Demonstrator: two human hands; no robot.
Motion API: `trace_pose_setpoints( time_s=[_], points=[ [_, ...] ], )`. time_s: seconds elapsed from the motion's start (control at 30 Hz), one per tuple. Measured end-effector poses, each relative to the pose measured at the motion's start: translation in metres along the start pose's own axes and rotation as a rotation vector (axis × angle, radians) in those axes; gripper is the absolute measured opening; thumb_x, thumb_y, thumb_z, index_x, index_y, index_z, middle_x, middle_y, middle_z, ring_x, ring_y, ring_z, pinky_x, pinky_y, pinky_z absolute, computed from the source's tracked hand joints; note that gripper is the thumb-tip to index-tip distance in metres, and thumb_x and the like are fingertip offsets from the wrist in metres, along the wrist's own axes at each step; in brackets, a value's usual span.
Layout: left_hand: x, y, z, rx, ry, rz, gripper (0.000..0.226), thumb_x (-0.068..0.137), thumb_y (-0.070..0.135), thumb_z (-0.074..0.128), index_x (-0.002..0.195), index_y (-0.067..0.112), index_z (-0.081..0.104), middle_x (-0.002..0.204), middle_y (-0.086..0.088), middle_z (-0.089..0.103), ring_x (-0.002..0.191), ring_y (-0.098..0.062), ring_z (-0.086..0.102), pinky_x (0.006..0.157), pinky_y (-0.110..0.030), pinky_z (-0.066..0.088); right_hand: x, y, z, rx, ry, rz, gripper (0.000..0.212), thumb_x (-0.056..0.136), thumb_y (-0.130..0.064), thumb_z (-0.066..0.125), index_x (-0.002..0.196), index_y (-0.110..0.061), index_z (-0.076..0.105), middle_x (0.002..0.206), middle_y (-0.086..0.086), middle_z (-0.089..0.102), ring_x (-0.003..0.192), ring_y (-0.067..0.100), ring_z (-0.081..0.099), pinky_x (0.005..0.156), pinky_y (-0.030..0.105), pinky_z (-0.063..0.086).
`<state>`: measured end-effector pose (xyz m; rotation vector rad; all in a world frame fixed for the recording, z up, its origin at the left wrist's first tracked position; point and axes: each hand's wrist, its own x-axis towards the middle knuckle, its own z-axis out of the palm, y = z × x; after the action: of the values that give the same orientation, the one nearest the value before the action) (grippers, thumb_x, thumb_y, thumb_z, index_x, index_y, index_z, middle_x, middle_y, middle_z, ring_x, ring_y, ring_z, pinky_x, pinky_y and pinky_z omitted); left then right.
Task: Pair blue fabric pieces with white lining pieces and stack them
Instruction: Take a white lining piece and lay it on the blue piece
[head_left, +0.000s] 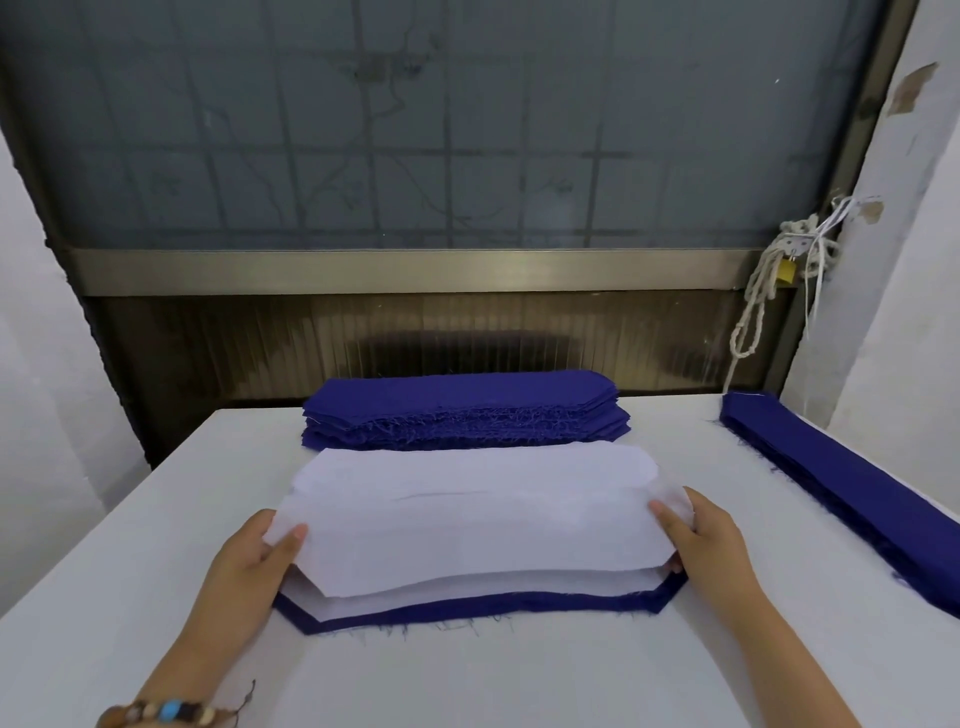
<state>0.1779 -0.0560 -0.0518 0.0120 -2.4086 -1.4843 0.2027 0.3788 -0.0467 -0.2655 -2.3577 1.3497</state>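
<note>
A white lining piece (478, 540) is held just above the near pile, pinched at its left end by my left hand (254, 561) and at its right end by my right hand (701, 540). Under it lies another white lining layer (467, 590) on a blue fabric piece (478, 610) whose edge shows along the front. More white lining (467, 465) lies flat behind it. A thick stack of blue fabric pieces (462, 410) sits at the far middle of the table.
A long stack of narrow blue strips (841, 488) runs along the table's right edge. The white table (519, 675) meets a dark window wall at the back. A knotted rope and padlock (779, 270) hang at the right.
</note>
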Motion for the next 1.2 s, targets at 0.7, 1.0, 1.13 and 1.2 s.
trace_pose_setpoints(
  time_s=[0.7,1.0,1.13,1.2],
  points=[
    [-0.005,-0.005,-0.002,0.303,0.032,0.049,0.038,0.079,0.013,0.077,0.102,0.034,0.056,0.065,-0.006,0.054,0.069,-0.019,0.056,0.063,-0.019,0.043,-0.005,0.002,0.002,-0.326,0.012,0.104,0.022,0.084,-0.026,0.071,0.102,-0.018,0.060,0.082,0.003,0.063,0.075,0.022,0.059,0.067,0.031,0.042],
    [-0.005,-0.009,-0.002,0.309,0.040,0.079,0.026,0.079,0.008,0.074,0.074,0.032,0.068,0.076,0.011,0.066,0.066,-0.017,0.056,0.059,-0.016,0.042,-0.004,0.007,0.001,-0.206,0.100,0.099,0.003,0.093,-0.018,0.060,0.094,-0.016,0.058,0.069,0.010,0.059,0.063,0.020,0.052,0.056,0.027,0.040],
    [-0.003,-0.013,-0.003,0.322,0.062,0.086,0.029,0.084,0.004,0.069,0.075,0.031,0.068,0.078,0.013,0.067,0.070,-0.012,0.060,0.062,-0.010,0.042,-0.003,0.008,0.001,-0.228,0.094,0.101,0.007,0.090,-0.011,0.060,0.090,-0.017,0.058,0.069,0.007,0.058,0.064,0.018,0.052,0.056,0.028,0.039],
    [-0.003,-0.013,-0.003,0.325,0.076,0.078,0.029,0.084,0.003,0.068,0.075,0.030,0.068,0.079,0.013,0.067,0.071,-0.010,0.059,0.061,-0.012,0.042,-0.003,0.008,0.002,-0.237,0.092,0.101,0.009,0.089,-0.009,0.061,0.091,-0.017,0.058,0.070,0.002,0.059,0.066,0.015,0.053,0.056,0.027,0.039]
  ],
)
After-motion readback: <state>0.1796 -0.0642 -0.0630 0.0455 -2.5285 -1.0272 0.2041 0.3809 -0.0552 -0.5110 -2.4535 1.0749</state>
